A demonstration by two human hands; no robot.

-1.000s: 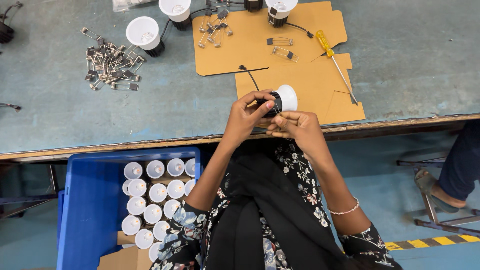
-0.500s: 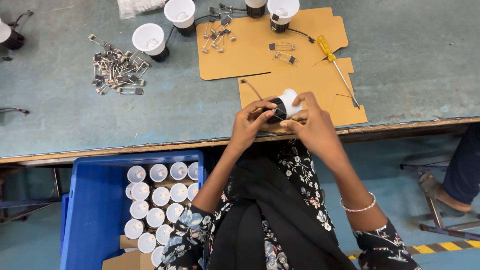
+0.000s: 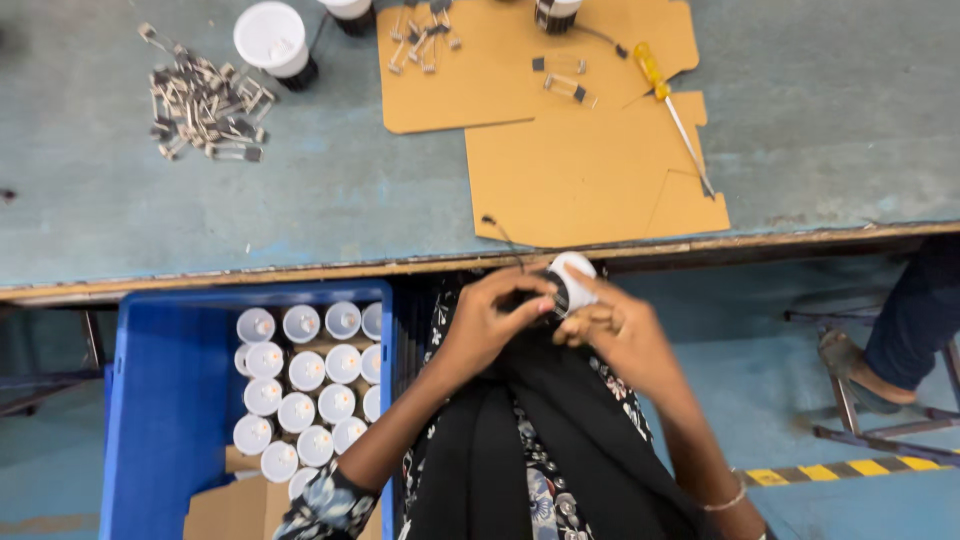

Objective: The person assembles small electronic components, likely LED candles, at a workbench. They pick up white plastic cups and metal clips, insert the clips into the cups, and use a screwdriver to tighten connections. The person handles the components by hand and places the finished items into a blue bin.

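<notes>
— Hands first: what are they doing?

— Both meet at the centre of the frame, just below the table edge. The left hand (image 3: pixel 485 325) curls its fingers around a small round lamp housing with a white face and dark body (image 3: pixel 570 283), and the right hand (image 3: pixel 618 335) closes on the same piece from the other side, fingertips pinched against it. So both are gripping that one part, held over the person's lap in front of the black garment.

— Anything attached to it?

— A thin black wire (image 3: pixel 503 236) rises from the housing and crosses the wooden table edge onto the flat brown cardboard sheet (image 3: pixel 580 180).

— What else lies on the cardboard?

— A screwdriver with a yellow handle and long metal shaft (image 3: pixel 672 110) at the upper right of centre, slanting down. Small metal clips (image 3: pixel 425 35) are scattered near the top, and one more lamp housing (image 3: pixel 556 12) is cut off by the top edge.

— And the left side?

— In the upper left, a heap of small metal spring clips (image 3: pixel 205 105) sits on the worn blue-grey tabletop (image 3: pixel 300 210), with a white-faced round housing (image 3: pixel 272 40) just beside it. Lower left, under the table, a blue plastic crate (image 3: pixel 160 420) holds rows of white round housings (image 3: pixel 305 375) standing close together.

— Anyone else nearby?

— At the right edge, another person's leg in dark trousers (image 3: pixel 915 320), foot on a metal frame.
</notes>
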